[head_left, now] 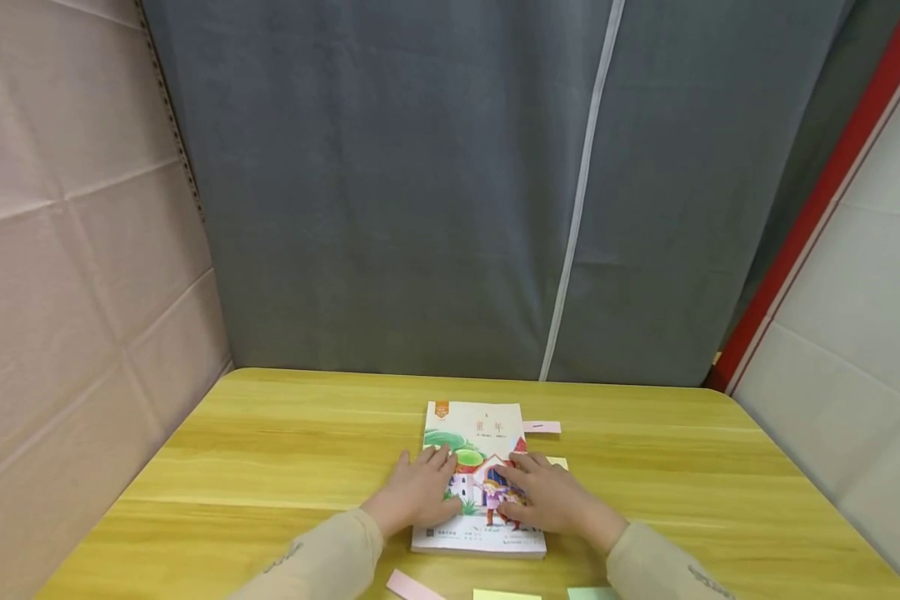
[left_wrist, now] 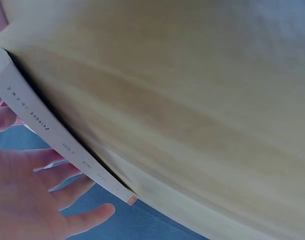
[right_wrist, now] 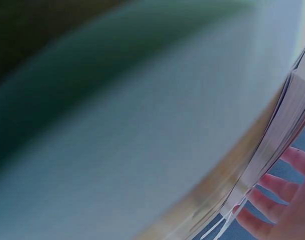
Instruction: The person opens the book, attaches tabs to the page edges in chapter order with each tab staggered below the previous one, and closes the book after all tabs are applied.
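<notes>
A closed paperback book [head_left: 487,542] with an illustrated cover lies flat on the wooden table, its top pointing away from me. My left hand [head_left: 422,487] rests on the left side of the cover, fingers extended. On the right side, my right hand [head_left: 551,493] lies across the cover and edge with its fingers spread. From the right edge stick out a pink paper tab [head_left: 542,427] bearing a short dark mark and, partly behind the right hand, a yellow tab [head_left: 558,462]. The left wrist view shows the book's spine [left_wrist: 57,132]; the right wrist view shows its page edges [right_wrist: 275,142].
Along the near side of the table [head_left: 270,450] lie a pink strip [head_left: 414,585], a yellow strip [head_left: 506,595] and a green strip [head_left: 592,593], cut off by the frame. A grey curtain [head_left: 405,208] hangs behind the table, with pale cloth walls on both sides.
</notes>
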Available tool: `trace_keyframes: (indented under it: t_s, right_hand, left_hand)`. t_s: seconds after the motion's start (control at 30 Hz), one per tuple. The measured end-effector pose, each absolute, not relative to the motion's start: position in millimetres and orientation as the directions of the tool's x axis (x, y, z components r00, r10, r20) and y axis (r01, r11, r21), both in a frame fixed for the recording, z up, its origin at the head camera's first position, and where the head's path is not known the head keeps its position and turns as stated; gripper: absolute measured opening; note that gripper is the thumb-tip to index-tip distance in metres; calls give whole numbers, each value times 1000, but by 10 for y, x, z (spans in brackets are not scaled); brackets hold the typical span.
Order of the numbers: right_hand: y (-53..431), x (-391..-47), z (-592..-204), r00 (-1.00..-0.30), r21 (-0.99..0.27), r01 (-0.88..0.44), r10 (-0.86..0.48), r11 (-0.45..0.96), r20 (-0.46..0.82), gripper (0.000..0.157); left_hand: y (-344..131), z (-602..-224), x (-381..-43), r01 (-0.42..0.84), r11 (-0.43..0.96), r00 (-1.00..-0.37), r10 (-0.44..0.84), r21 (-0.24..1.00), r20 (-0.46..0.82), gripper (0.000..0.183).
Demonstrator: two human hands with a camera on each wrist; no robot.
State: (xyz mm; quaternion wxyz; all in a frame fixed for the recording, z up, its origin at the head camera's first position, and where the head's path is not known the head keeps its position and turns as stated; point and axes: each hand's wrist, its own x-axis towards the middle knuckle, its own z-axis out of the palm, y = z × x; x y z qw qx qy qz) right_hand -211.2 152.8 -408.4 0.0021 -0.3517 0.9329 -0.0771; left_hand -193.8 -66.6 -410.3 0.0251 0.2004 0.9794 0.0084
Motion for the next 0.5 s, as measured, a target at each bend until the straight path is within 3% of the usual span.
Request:
trace_keyframes:
  t_s: [0.27, 0.5]
  right_hand:
    - [1506, -2111, -4071, -751, -150, -659, -658, 737, 63, 56]
    - [1512, -2088, -4064, -751, -160, -659, -652, 735, 101, 56]
  left_hand:
    - [-666, -4088, -1933, 390, 920, -920, 391, 29, -38, 68]
    - [-704, -4077, -1920, 391, 911, -918, 396, 129, -19, 68]
